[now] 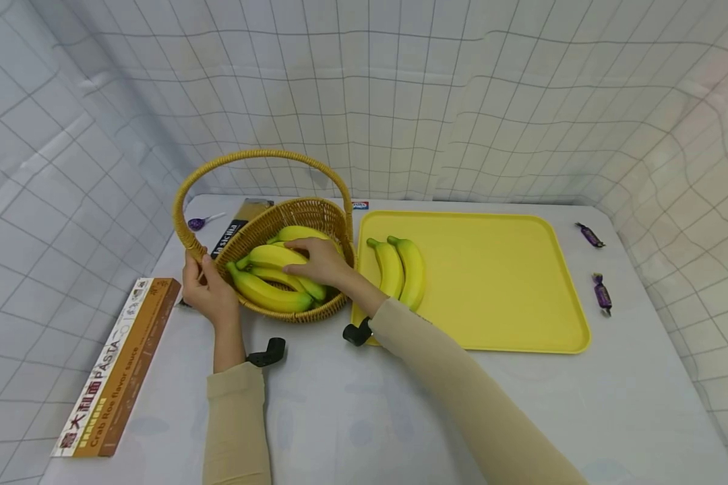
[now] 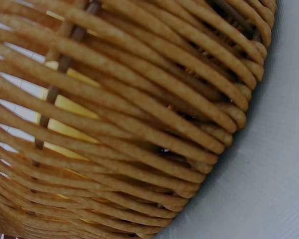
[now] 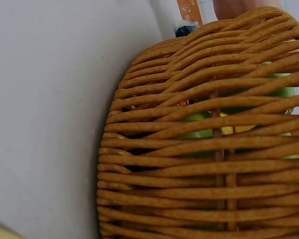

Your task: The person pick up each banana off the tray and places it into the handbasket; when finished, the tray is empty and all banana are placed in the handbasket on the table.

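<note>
A woven wicker basket [image 1: 315, 212] with a tall arched handle holds several bananas. My left hand [image 1: 212, 293] grips its left side where the handle meets the rim. Reaching over the right rim, my right hand [image 1: 323, 263] has thumb and fingers around a banana [image 1: 267, 256] at the top of the pile. Another banana [image 1: 269, 294] lies along the near side. In both wrist views the basket's weave [image 2: 139, 99] fills much of the picture, and neither shows the grip itself. Green banana ends [image 3: 199, 125] show through gaps in the right wrist view.
A yellow tray [image 1: 491, 283] stands right of the basket, with two bananas [image 1: 390, 268] at its left end. A pasta box [image 1: 118, 367] lies at left, a dark package [image 1: 233, 229] behind the basket, a lollipop [image 1: 197, 223] farther left. Two purple-wrapped candies [image 1: 602, 294] lie at far right.
</note>
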